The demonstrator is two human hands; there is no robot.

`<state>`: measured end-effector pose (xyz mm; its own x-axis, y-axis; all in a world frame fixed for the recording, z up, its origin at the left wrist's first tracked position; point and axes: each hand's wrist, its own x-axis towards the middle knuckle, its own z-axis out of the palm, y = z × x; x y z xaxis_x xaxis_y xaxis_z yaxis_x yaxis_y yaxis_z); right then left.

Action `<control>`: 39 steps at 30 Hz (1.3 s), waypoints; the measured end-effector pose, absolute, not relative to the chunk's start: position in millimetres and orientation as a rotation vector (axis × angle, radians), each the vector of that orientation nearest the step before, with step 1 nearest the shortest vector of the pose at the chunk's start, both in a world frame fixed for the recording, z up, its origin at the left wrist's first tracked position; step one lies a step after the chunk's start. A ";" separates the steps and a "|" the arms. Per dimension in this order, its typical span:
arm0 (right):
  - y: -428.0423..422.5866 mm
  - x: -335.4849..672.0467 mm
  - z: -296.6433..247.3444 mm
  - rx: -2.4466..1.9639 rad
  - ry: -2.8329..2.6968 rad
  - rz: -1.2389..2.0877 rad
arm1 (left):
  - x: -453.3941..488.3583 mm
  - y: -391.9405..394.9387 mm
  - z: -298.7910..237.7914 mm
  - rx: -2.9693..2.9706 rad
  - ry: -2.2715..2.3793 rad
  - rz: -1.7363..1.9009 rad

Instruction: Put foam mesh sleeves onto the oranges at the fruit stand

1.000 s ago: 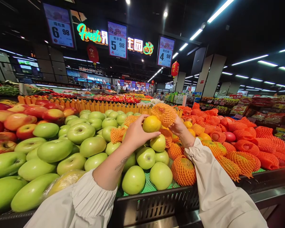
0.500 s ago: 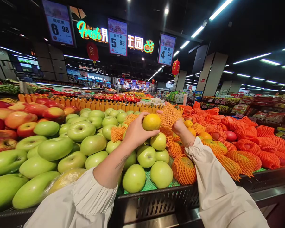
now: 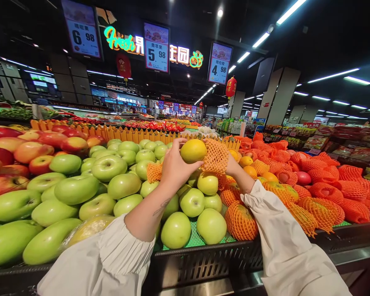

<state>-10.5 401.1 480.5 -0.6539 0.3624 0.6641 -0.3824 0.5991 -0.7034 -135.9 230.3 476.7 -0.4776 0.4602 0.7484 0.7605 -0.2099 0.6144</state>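
My left hand [image 3: 174, 166] grips a yellow-orange orange [image 3: 193, 151], its thumb underneath and fingers curled over the far side. Against the fruit's right side lies an orange foam net sleeve [image 3: 216, 156], held by my right hand [image 3: 233, 167]. The net hides most of that hand's fingers. Both hands are raised over green apples [image 3: 192, 202] in the display. A loose foam net [image 3: 154, 172] lies on the apples beside my left wrist. Below my right forearm sits a net-wrapped orange [image 3: 241, 220].
Red apples [image 3: 33, 149] are piled at the left, and fruit in red foam nets [image 3: 323, 185] at the right. A black slatted crate edge [image 3: 209, 263] runs along the front. Behind the fruit stands a low yellow picket fence [image 3: 123, 133]. Price signs [image 3: 157, 48] hang overhead.
My right hand has brought the foam net left and down against the orange, and the net now covers its fingers. The orange has shifted slightly left and up. The view has moved slightly.
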 end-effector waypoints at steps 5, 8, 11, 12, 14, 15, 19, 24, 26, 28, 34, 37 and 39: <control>393.0 -2.2 486.4 0.153 -2.157 0.583 | -134.6 228.5 476.8 -1.633 -1.800 -1.509; 389.6 1.9 489.5 0.201 -2.222 0.269 | -135.4 228.8 475.7 -1.713 -1.726 -1.418; 389.0 3.9 491.3 0.207 -2.245 0.058 | -135.8 229.5 475.1 -1.722 -1.680 -1.437; 389.7 4.2 491.7 0.201 -2.247 0.010 | -135.7 229.7 475.2 -1.718 -1.671 -1.457; 392.4 4.4 491.9 0.174 -2.245 -0.058 | -135.1 229.9 475.3 -1.722 -1.642 -1.510; 394.3 4.5 491.7 0.155 -2.238 -0.074 | -134.7 230.1 475.3 -1.740 -1.625 -1.542; 402.9 4.3 487.5 0.062 -2.209 -0.092 | -133.5 230.7 474.8 -1.868 -1.597 -1.646; 411.0 3.2 479.9 -0.097 -2.107 -0.148 | -130.1 228.1 477.0 -1.914 -1.567 -1.829; 412.4 2.5 479.2 -0.096 -2.072 -0.113 | -129.5 227.8 477.2 -1.948 -1.595 -1.781; 412.5 1.5 479.4 -0.059 -2.069 -0.044 | -130.3 229.1 476.0 -1.959 -1.637 -1.696; 407.6 -0.7 479.3 -0.004 -2.063 0.205 | -136.3 232.9 472.2 -1.856 -1.650 -1.628; 405.7 -0.1 479.3 0.038 -2.050 0.245 | -136.0 231.5 474.2 -1.789 -1.600 -1.680; 405.4 0.4 479.8 0.044 -2.069 0.218 | -135.2 230.7 476.1 -1.748 -1.563 -1.732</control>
